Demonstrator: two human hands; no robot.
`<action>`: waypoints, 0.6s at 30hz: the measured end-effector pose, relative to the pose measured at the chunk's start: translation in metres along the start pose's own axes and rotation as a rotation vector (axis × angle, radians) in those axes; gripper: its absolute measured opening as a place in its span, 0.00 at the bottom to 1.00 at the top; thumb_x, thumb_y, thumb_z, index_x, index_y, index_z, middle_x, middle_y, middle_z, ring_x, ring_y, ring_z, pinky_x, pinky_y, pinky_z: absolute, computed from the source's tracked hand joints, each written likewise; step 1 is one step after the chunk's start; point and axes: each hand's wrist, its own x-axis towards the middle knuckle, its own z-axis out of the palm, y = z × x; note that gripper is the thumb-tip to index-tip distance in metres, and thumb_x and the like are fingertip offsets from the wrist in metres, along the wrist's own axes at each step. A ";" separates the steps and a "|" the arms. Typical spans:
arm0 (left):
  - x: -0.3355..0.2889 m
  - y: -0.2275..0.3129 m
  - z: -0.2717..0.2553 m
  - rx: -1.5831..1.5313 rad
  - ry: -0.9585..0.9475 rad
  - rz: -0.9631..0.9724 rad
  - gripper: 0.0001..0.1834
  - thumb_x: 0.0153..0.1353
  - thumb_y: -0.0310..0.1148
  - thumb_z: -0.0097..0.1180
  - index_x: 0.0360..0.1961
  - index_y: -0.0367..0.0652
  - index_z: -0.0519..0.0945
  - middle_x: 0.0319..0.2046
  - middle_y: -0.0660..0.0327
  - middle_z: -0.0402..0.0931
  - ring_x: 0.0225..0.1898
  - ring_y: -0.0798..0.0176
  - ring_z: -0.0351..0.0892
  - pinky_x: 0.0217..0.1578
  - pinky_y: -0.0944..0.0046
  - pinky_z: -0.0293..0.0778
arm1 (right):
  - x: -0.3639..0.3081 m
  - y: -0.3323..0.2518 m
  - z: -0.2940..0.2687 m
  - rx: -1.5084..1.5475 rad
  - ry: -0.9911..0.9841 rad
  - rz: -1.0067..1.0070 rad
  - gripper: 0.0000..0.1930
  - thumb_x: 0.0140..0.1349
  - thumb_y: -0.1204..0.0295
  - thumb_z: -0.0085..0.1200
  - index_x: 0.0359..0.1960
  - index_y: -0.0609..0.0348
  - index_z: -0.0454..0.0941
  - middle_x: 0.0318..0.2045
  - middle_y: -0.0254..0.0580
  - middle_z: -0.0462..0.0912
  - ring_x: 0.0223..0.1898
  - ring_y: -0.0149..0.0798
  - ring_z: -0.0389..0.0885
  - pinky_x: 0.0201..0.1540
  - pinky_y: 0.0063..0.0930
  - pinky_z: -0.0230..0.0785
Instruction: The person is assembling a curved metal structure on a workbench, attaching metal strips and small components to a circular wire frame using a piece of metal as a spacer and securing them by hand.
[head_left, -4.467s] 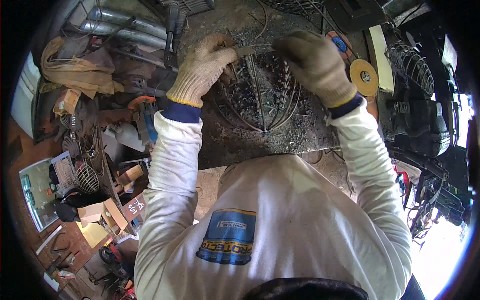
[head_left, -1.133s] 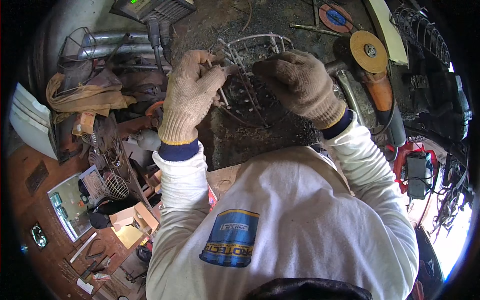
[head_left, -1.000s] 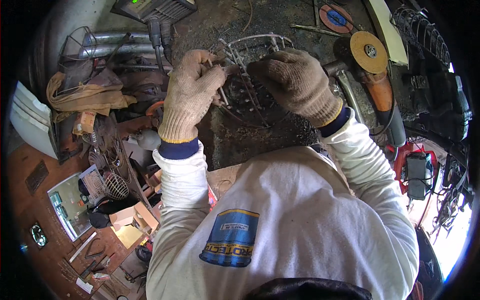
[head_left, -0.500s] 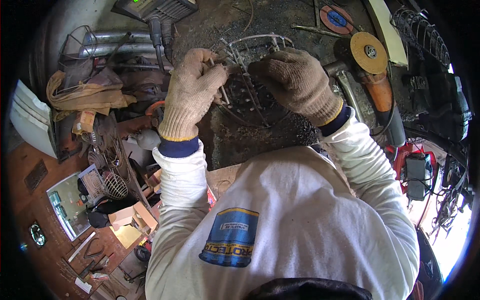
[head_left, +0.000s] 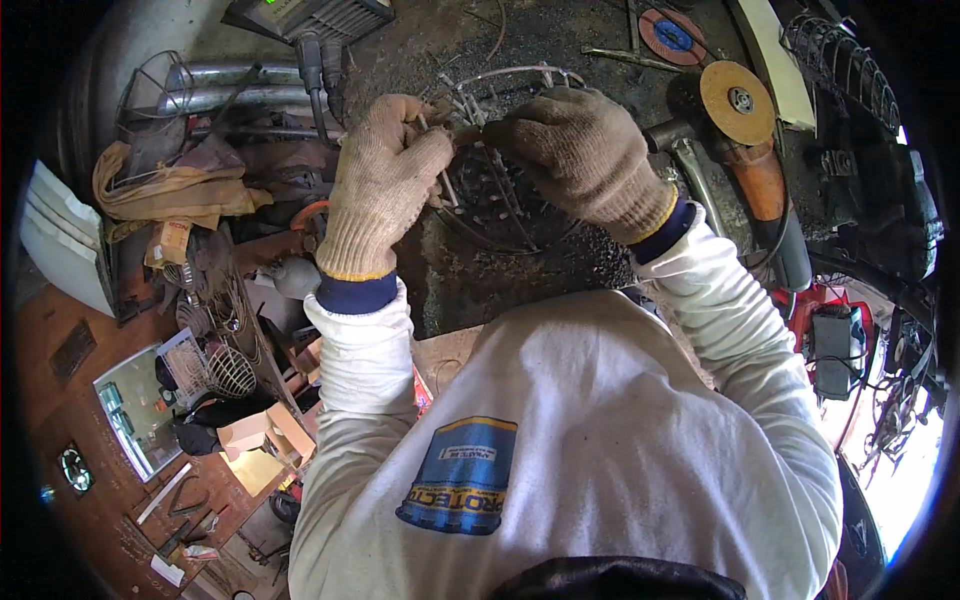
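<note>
Both my hands wear knitted brown work gloves and meet over a round frame of thin metal wire (head_left: 510, 190) on the dark workbench (head_left: 470, 290). My left hand (head_left: 385, 180) is closed, with a slim metal rod (head_left: 450, 187) between its thumb and fingers at the frame's left side. My right hand (head_left: 585, 155) is closed too, its fingers pinched over the middle of the frame, close to the left fingertips. What those fingers hold is hidden beneath the glove. The frame's curved far edge shows beyond my right hand, and its near edge below.
An angle grinder (head_left: 760, 185) with a tan disc lies at the right, near a loose reddish disc (head_left: 672, 38). Metal tubes (head_left: 240, 88) and a brown cloth (head_left: 170, 190) are at the left. A boxy machine with cables (head_left: 310, 20) stands at the far left.
My right hand has shifted slightly left, closer to the left hand's fingertips. My left hand and the wire frame have hardly moved.
</note>
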 end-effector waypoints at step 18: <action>-0.017 -0.009 0.001 -0.149 -0.080 -0.033 0.18 0.62 0.30 0.64 0.50 0.32 0.78 0.28 0.61 0.80 0.24 0.71 0.78 0.25 0.68 0.76 | -0.025 0.006 -0.034 0.032 0.149 0.140 0.12 0.62 0.74 0.66 0.48 0.50 0.88 0.38 0.41 0.89 0.38 0.48 0.88 0.42 0.40 0.81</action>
